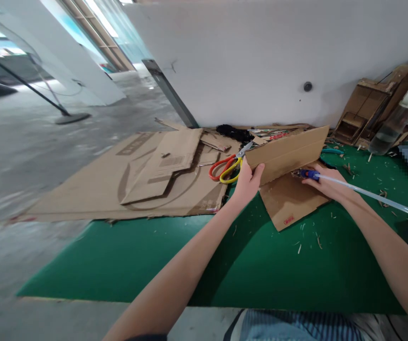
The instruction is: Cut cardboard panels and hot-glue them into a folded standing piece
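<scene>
Over the green tabletop, left hand pinches cardboard, right hand grips glue gun.

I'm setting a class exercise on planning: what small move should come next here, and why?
Probably guide the glue gun along the lower edge of the raised cardboard panel: the left hand grips that panel, and the right hand holds the glue gun with its tip near that edge, above the flat cardboard piece.

Matt cardboard sheet, smooth tabletop
</scene>
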Demonstrator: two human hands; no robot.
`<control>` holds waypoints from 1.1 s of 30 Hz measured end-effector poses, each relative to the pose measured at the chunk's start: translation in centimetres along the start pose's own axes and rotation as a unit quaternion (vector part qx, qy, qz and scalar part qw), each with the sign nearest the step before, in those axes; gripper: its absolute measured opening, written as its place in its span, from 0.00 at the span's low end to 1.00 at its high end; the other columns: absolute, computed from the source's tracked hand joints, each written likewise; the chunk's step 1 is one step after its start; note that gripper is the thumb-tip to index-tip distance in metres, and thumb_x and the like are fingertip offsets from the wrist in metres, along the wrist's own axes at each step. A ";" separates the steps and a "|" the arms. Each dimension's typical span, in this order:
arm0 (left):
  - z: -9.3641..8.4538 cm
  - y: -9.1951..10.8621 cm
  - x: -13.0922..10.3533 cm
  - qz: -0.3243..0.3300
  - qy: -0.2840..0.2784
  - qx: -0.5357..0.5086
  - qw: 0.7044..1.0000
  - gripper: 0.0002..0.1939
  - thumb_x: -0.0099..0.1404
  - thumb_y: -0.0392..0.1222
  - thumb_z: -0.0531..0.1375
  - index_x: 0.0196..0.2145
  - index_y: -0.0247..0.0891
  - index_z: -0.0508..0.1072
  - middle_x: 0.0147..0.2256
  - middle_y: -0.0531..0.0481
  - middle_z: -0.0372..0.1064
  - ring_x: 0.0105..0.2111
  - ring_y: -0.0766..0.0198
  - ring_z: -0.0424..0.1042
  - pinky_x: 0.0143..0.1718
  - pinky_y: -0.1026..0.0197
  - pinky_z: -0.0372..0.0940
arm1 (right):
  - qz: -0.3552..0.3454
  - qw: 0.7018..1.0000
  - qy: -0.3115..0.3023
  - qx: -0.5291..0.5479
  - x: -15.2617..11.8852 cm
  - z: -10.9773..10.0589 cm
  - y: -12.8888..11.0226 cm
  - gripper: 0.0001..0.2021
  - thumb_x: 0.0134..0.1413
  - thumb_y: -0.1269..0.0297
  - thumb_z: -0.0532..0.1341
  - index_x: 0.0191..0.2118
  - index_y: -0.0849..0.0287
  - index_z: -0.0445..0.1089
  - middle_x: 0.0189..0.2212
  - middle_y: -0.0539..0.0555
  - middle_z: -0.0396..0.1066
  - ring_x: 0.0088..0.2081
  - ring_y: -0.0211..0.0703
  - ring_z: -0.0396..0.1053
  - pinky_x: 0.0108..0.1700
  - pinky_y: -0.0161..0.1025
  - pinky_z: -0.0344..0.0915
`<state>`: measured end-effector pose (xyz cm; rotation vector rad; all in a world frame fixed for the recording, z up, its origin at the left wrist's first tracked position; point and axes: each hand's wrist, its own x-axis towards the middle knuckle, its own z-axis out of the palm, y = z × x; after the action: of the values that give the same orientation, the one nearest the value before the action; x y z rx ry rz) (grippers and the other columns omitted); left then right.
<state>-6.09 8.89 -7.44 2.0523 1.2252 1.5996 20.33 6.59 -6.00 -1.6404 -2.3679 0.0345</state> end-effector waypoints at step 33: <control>-0.1 0.2 0.2 -0.003 -0.005 0.002 1.000 0.17 0.68 0.44 0.52 0.53 0.41 0.63 0.47 0.42 0.68 0.54 0.53 0.64 0.58 0.46 0.58 | 0.045 0.998 0.033 0.029 -0.2 -0.1 2.2 0.27 0.58 0.41 0.53 0.58 0.48 0.65 0.41 0.53 0.77 0.40 0.51 0.74 0.34 0.40 0.65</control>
<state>-6.05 8.88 -7.18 2.0554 1.2307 1.5843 22.39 7.19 -6.34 -1.6937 -2.2217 0.0640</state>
